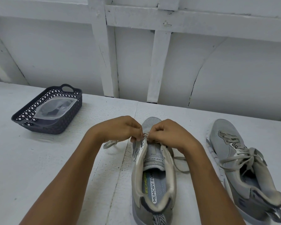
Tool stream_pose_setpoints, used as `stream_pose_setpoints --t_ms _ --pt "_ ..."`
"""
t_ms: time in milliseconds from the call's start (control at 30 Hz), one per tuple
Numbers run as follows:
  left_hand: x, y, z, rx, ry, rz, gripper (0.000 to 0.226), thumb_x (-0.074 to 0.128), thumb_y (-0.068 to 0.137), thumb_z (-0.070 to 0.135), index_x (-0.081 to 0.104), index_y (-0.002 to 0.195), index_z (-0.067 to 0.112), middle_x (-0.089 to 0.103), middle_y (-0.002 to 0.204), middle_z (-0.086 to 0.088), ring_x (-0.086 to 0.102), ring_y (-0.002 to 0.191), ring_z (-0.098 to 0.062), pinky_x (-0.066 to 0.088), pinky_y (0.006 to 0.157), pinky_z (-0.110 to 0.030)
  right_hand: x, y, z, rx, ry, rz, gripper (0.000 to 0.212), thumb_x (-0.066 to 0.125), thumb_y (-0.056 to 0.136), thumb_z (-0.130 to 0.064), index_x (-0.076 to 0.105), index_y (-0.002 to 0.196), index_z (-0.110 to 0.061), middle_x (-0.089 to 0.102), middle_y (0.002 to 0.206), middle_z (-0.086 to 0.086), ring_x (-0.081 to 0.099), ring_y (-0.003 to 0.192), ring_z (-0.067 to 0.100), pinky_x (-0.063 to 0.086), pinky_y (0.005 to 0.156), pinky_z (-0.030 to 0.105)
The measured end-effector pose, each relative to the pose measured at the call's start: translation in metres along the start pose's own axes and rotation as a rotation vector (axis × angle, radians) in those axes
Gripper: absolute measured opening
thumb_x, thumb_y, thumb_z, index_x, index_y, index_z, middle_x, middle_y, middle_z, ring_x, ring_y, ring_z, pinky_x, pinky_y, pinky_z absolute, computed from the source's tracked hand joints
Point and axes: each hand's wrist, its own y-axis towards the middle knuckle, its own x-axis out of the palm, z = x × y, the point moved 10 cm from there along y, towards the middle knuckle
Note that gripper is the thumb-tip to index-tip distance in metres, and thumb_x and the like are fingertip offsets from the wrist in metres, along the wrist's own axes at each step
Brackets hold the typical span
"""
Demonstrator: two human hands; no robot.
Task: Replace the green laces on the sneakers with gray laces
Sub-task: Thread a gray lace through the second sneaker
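Both of your hands are working at the front of the near sneaker [154, 176], which stands upright on the counter [55, 159] with its toe pointing away from you. Your left hand [120, 129] and right hand [167, 132] each have their fingers curled, pinching the gray lace [109, 143] right at the lowest eyelets. The lacing looks barely begun on this shoe, since the tongue below your hands is bare. Before going higher, even out the 2 loose ends, 1 trailing left and 1 trailing right. Keep the lace flat rather than twisted as you cross it, and steady the shoe so it does not tip. The second sneaker [243, 159] lies tilted on its side to the right, well apart, and is already laced in gray. The counter is painted white and rough, backed by a white panelled wall [234, 70]. A dark woven basket [68, 117] holding a clear plastic bag [55, 109] sits at far left.
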Motion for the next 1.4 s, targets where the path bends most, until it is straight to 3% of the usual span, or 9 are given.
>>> stream_pose_setpoints --t_ms 67,200,333,567,767,867,1000,1167,1400 --pt "0.004 0.004 -0.008 -0.047 -0.097 -0.005 0.017 0.059 0.072 0.024 0.068 0.067 0.010 0.059 0.061 -0.002 0.037 0.054 -0.016 0.028 0.050 -0.026 0.002 0.001 0.000 0.009 -0.030 -0.003 0.019 0.067 0.079 -0.021 0.069 0.074 -0.004 0.062 0.064 0.006 0.050 0.060 0.012 0.043 0.063 0.033" --pt "0.010 0.008 -0.016 -0.122 -0.046 -0.027 0.019 0.056 0.068 0.027 0.066 0.063 0.011 0.052 0.056 -0.001 0.036 0.051 -0.015 0.028 0.047 -0.024 0.003 0.002 0.000 0.009 -0.074 -0.023 0.012 0.070 0.082 -0.022 0.070 0.078 -0.011 0.066 0.073 -0.004 0.057 0.070 0.011 0.047 0.069 0.030" --pt "0.009 0.009 -0.017 -0.179 0.017 -0.021 0.022 0.057 0.084 0.014 0.066 0.066 0.007 0.058 0.057 -0.002 0.048 0.051 -0.014 0.040 0.051 -0.024 -0.003 0.000 0.004 0.024 -0.004 0.056 0.008 0.073 0.077 -0.015 0.066 0.079 -0.017 0.060 0.071 -0.010 0.054 0.067 0.008 0.042 0.062 0.025" --pt "-0.049 -0.008 -0.027 -0.138 0.230 0.331 0.014 0.062 0.093 0.017 0.067 0.083 0.025 0.068 0.080 0.010 0.063 0.078 -0.010 0.049 0.070 -0.027 -0.023 -0.015 0.015 0.066 0.134 0.117 0.022 0.078 0.078 -0.023 0.057 0.081 -0.016 0.055 0.066 -0.007 0.050 0.058 0.009 0.039 0.057 0.027" --pt "-0.057 -0.021 -0.051 -0.297 0.346 0.303 0.011 0.060 0.094 0.020 0.066 0.085 0.018 0.072 0.084 -0.002 0.070 0.078 -0.018 0.052 0.061 -0.025 -0.021 -0.036 0.019 0.162 0.214 0.040 0.034 0.081 0.078 -0.036 0.058 0.078 -0.012 0.058 0.067 0.003 0.051 0.060 0.014 0.039 0.050 0.023" --pt "-0.053 -0.026 -0.062 -0.360 0.412 0.317 0.010 0.059 0.096 0.023 0.065 0.092 0.015 0.069 0.089 -0.002 0.068 0.081 -0.020 0.054 0.066 -0.028 -0.016 -0.048 0.018 0.196 0.285 0.011 0.032 0.082 0.078 -0.032 0.061 0.083 -0.009 0.059 0.069 0.005 0.053 0.061 0.016 0.046 0.051 0.024" --pt "-0.040 -0.026 -0.050 -0.222 0.401 0.328 0.008 0.057 0.095 0.019 0.065 0.096 0.019 0.059 0.088 0.010 0.055 0.079 -0.009 0.043 0.063 -0.022 -0.018 -0.059 0.020 0.214 0.367 0.049 0.026 0.080 0.081 -0.023 0.061 0.082 -0.006 0.061 0.068 0.006 0.057 0.060 0.019 0.050 0.052 0.025" --pt "-0.043 -0.016 -0.044 -0.158 0.448 0.455 0.009 0.055 0.094 0.020 0.062 0.088 0.022 0.060 0.089 0.007 0.055 0.082 -0.013 0.038 0.061 -0.022 -0.024 -0.069 0.021 0.213 0.427 0.138 0.015 0.069 0.085 -0.008 0.063 0.074 -0.001 0.064 0.058 0.007 0.064 0.054 0.020 0.059 0.058 0.029" --pt "-0.036 0.014 -0.056 -0.304 0.553 0.544 0.031 0.057 0.092 0.042 0.050 0.076 0.016 0.059 0.079 -0.002 0.056 0.078 -0.023 0.040 0.063 -0.029 -0.025 -0.082 0.029 0.254 0.576 0.181 0.021 0.062 0.086 0.001 0.060 0.066 0.000 0.061 0.053 0.011 0.061 0.045 0.020 0.053 0.050 0.027"
